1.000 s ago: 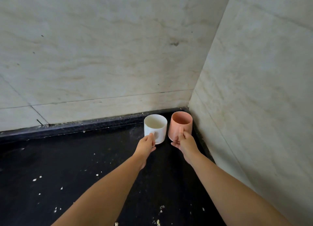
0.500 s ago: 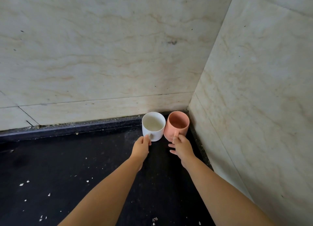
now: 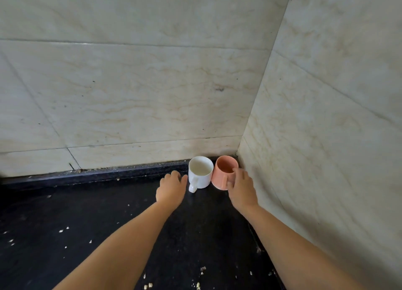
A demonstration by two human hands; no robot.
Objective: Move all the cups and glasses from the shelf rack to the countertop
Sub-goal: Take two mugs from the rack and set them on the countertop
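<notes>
Head view: 2 mugs, white mug [image 3: 201, 174] and pink mug [image 3: 224, 172], wedged against corner walls [image 3: 326, 115].

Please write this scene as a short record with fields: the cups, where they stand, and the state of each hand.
white mug: upright on black countertop, handle toward camera
pink mug: beside it, in the wall corner
left hand: open, off the white mug
right hand: fingers on the pink mug
shelf rack: not in view

Two cups set side by side on the countertop [image 3: 91, 213], left cup [image 3: 200, 174] touching right cup [image 3: 224, 173], tucked in the wall corner [image 3: 239, 152].
</notes>
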